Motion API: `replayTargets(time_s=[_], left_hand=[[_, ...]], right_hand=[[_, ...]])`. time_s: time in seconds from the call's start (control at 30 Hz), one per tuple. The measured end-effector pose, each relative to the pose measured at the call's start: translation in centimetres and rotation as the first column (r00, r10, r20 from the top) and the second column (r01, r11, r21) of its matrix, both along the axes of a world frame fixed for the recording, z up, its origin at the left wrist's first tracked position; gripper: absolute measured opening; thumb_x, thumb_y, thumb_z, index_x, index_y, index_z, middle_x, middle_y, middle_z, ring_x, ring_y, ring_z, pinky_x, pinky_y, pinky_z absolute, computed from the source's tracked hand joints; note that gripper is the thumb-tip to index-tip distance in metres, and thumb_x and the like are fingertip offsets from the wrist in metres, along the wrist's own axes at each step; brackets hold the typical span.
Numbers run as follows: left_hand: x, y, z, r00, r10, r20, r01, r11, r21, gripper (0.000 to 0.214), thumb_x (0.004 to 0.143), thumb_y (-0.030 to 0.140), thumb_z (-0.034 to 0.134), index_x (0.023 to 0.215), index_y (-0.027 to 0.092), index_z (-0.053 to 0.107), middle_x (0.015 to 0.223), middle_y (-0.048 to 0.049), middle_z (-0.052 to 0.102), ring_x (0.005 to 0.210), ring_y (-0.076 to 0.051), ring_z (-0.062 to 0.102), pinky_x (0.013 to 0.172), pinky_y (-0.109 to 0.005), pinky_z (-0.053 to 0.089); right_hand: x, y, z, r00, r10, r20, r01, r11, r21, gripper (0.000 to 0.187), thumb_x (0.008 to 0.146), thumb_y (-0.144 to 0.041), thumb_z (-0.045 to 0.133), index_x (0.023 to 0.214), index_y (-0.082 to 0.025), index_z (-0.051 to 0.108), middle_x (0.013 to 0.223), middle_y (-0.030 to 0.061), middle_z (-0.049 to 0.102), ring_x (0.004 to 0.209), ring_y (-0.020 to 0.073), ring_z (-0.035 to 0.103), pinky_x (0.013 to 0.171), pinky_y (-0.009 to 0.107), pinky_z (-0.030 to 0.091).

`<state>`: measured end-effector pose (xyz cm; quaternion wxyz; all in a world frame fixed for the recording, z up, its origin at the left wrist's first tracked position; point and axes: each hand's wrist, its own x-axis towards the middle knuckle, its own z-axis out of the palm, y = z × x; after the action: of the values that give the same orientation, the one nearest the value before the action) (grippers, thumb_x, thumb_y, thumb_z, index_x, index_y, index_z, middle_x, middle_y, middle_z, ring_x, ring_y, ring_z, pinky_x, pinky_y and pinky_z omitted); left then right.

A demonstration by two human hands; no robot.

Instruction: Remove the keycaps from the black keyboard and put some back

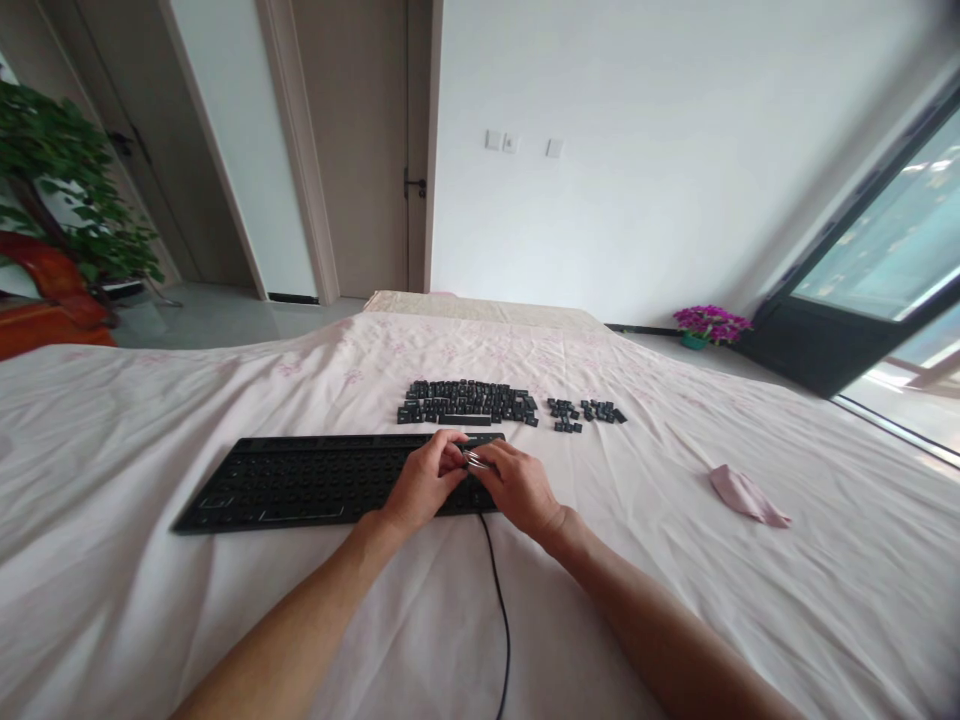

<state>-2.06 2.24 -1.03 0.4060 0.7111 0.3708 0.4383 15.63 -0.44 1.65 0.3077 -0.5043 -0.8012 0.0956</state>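
A black keyboard (300, 485) with its keycaps off over most of its face lies on the pale sheet, and its right end is under my hands. My right hand (521, 485) is closed on a thin, shiny silver metal tool (474, 459), whose exact kind is too small to tell. Close against it, my left hand (427, 482) has its fingers curled and pinched above the keyboard's right part. What lies between those left fingertips is hidden. Beyond the keyboard, loose black keycaps (465, 400) are set out in rows, with smaller groups of keycaps (600, 411) to their right.
A black cable (502, 610) runs from the keyboard toward me. To the right, a crumpled pink cloth (746, 495) rests on the wrinkled bedsheet (637, 520). Past the bed are a door (360, 150), purple flowers (709, 322) and a leafy plant (75, 180).
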Motion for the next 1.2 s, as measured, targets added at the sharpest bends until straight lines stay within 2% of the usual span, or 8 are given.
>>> replayTargets(time_s=[0.33, 0.43, 0.53, 0.67, 0.77, 0.87, 1.0, 1.2], left_hand=[[0.1, -0.3, 0.0, 1.000, -0.011, 0.011, 0.012, 0.997, -0.076, 0.036, 0.078, 0.022, 0.064, 0.112, 0.021, 0.050, 0.094, -0.0005, 0.060, 0.081, -0.014, 0.068, 0.073, -0.027, 0.055], [0.2, -0.4, 0.2, 0.999, -0.033, -0.025, 0.031, 0.996, -0.088, 0.038, 0.080, 0.023, 0.062, 0.116, 0.022, 0.051, 0.098, -0.0019, 0.061, 0.081, -0.015, 0.069, 0.075, -0.029, 0.055], [0.3, -0.4, 0.3, 0.997, 0.002, -0.075, -0.007, 0.998, -0.068, 0.038, 0.081, 0.025, 0.059, 0.118, 0.022, 0.052, 0.099, -0.0030, 0.063, 0.078, -0.015, 0.069, 0.075, -0.031, 0.055], [0.3, -0.1, -0.2, 0.992, 0.021, -0.124, -0.022, 1.000, -0.002, 0.034, 0.081, 0.027, 0.057, 0.114, 0.021, 0.056, 0.099, -0.0042, 0.065, 0.077, -0.016, 0.069, 0.077, -0.032, 0.055], [0.4, 0.1, -0.7, 0.991, 0.014, -0.135, -0.011, 1.000, 0.020, 0.032, 0.083, 0.026, 0.055, 0.114, 0.021, 0.057, 0.101, -0.0049, 0.066, 0.078, -0.016, 0.069, 0.077, -0.033, 0.055], [0.4, 0.1, -1.0, 0.990, 0.009, -0.142, -0.004, 0.999, 0.034, 0.030, 0.083, 0.025, 0.054, 0.113, 0.022, 0.057, 0.101, -0.0049, 0.067, 0.078, -0.016, 0.069, 0.077, -0.033, 0.056], [0.4, 0.2, -1.2, 0.988, 0.009, -0.151, -0.002, 0.999, 0.050, 0.026, 0.084, 0.025, 0.054, 0.109, 0.022, 0.059, 0.102, -0.0048, 0.067, 0.079, -0.016, 0.069, 0.076, -0.032, 0.056], [0.4, 0.4, -1.3, 0.987, 0.010, -0.159, -0.001, 0.998, 0.058, 0.022, 0.085, 0.023, 0.055, 0.106, 0.023, 0.060, 0.103, -0.0034, 0.067, 0.080, -0.015, 0.068, 0.075, -0.029, 0.055]], right_hand=[[0.1, -0.3, 0.7, 0.986, -0.056, 0.160, 0.067, 0.996, -0.066, 0.013, 0.089, -0.031, 0.059, 0.095, -0.027, 0.069, 0.093, 0.0014, 0.072, 0.086, 0.0182, 0.065, 0.070, 0.024, 0.042], [0.7, -0.3, 1.1, 0.986, -0.071, 0.154, 0.084, 0.993, -0.080, 0.011, 0.085, -0.029, 0.062, 0.093, -0.027, 0.070, 0.091, 0.0004, 0.073, 0.085, 0.0181, 0.065, 0.070, 0.024, 0.041], [3.0, 1.0, 1.3, 0.981, -0.179, 0.080, 0.188, 0.975, -0.120, 0.010, 0.081, -0.030, 0.064, 0.087, -0.025, 0.071, 0.084, -0.0001, 0.073, 0.077, 0.0171, 0.065, 0.066, 0.024, 0.041], [9.5, 4.1, 1.0, 0.915, -0.388, -0.108, 0.365, 0.913, -0.184, 0.017, 0.077, -0.031, 0.064, 0.088, -0.021, 0.072, 0.083, 0.0010, 0.073, 0.075, 0.0170, 0.064, 0.065, 0.025, 0.042], [15.2, 5.8, 0.2, 0.788, -0.612, -0.070, 0.589, 0.782, -0.205, 0.021, 0.075, -0.033, 0.063, 0.088, -0.021, 0.073, 0.083, 0.0012, 0.072, 0.077, 0.0180, 0.064, 0.065, 0.026, 0.043], [19.3, 6.4, -0.7, 0.712, -0.701, -0.037, 0.682, 0.703, -0.201, 0.024, 0.075, -0.035, 0.061, 0.091, -0.020, 0.073, 0.084, 0.0038, 0.072, 0.078, 0.0204, 0.064, 0.064, 0.028, 0.042], [21.7, 6.7, -1.8, 0.659, -0.752, 0.007, 0.736, 0.642, -0.214, 0.025, 0.074, -0.036, 0.062, 0.091, -0.022, 0.074, 0.085, 0.0049, 0.072, 0.080, 0.0227, 0.065, 0.063, 0.030, 0.042], [22.6, 7.7, -2.9, 0.624, -0.779, 0.059, 0.767, 0.595, -0.241, 0.026, 0.074, -0.037, 0.063, 0.094, -0.024, 0.075, 0.088, 0.0047, 0.073, 0.083, 0.0235, 0.065, 0.064, 0.031, 0.043]])
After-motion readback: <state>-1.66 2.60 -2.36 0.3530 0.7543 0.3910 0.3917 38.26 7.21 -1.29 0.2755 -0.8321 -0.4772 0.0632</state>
